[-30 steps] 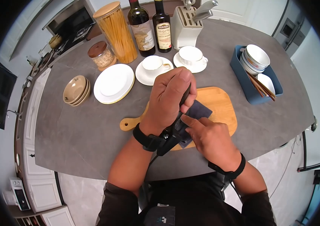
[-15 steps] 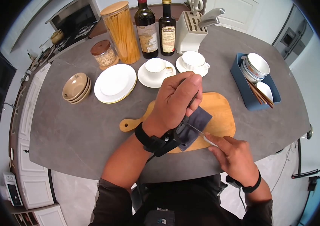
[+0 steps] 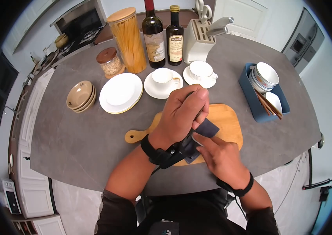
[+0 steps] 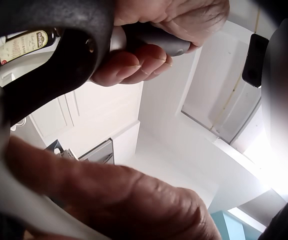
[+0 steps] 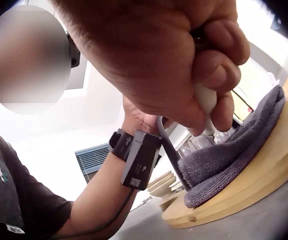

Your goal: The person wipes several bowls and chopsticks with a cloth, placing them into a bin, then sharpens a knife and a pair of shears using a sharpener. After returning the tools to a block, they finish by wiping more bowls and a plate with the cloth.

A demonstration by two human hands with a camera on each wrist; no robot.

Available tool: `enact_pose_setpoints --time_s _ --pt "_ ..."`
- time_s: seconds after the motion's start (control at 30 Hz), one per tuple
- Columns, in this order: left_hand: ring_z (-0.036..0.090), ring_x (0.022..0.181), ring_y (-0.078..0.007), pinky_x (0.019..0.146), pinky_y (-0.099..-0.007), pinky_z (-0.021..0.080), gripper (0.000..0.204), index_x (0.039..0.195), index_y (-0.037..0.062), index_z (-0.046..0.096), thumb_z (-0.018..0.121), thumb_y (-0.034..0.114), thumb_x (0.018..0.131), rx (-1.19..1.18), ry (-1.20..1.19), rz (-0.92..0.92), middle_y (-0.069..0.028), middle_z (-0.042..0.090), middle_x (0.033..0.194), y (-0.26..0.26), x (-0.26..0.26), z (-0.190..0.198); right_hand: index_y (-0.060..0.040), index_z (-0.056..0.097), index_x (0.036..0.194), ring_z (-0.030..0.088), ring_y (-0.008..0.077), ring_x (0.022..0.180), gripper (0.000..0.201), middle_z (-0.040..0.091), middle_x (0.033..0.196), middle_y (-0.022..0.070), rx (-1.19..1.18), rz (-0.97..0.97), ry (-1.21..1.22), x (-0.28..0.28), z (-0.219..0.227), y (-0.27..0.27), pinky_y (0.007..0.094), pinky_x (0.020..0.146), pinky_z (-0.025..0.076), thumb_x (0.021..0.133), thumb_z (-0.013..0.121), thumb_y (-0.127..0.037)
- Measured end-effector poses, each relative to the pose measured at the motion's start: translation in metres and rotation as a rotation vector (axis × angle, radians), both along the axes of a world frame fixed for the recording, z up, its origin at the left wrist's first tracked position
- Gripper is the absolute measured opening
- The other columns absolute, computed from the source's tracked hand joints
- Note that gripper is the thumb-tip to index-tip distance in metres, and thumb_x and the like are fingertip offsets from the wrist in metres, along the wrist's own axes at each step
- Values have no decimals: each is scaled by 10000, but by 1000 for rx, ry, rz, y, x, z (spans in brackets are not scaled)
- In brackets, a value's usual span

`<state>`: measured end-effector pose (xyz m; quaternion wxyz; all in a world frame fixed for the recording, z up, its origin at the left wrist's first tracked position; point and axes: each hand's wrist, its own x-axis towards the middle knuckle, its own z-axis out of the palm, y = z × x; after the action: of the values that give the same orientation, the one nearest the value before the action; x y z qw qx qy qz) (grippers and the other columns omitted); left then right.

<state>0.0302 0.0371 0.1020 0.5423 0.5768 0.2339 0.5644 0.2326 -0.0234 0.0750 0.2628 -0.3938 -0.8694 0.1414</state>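
My left hand grips the dark handle of a black tool, whose lower part stands on a folded grey towel. The towel lies on a wooden board. My right hand is close beside the tool's base, holding the white handle of a thin knife between thumb and fingers. In the head view the hands and tool hide the blade. The right wrist view shows the towel bunched against the tool's curved dark frame.
Behind the board stand two cups on saucers, bottles, a pasta jar and a knife block. White plates and brown bowls are at left, a blue basket with bowls and chopsticks at right.
My right hand, drawn back half a second ago with the thin blade showing, has moved forward and left to the tool. My left hand keeps its grip; the head view has shifted slightly.
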Motion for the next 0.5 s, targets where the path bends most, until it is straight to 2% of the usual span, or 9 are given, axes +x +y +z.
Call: enact_pose_setpoints --time_s 0.23,0.5 --pt "460 548 -64 525 -236 379 442 869 53 593 471 370 1153 -62 -3 0 -8 549 654 -3 -2 6 -143 731 1355 667 337 621 424 660 766 100 -54 -31 -51 28 9 -22 443 580 539 939 795 -94" --pt "453 535 -61 523 -234 383 441 864 57 595 474 371 1151 -32 -4 -10 -5 548 652 -2 0 3 -122 735 1343 666 342 623 420 656 758 103 30 -45 -69 3 5 -9 445 577 536 929 798 -91"
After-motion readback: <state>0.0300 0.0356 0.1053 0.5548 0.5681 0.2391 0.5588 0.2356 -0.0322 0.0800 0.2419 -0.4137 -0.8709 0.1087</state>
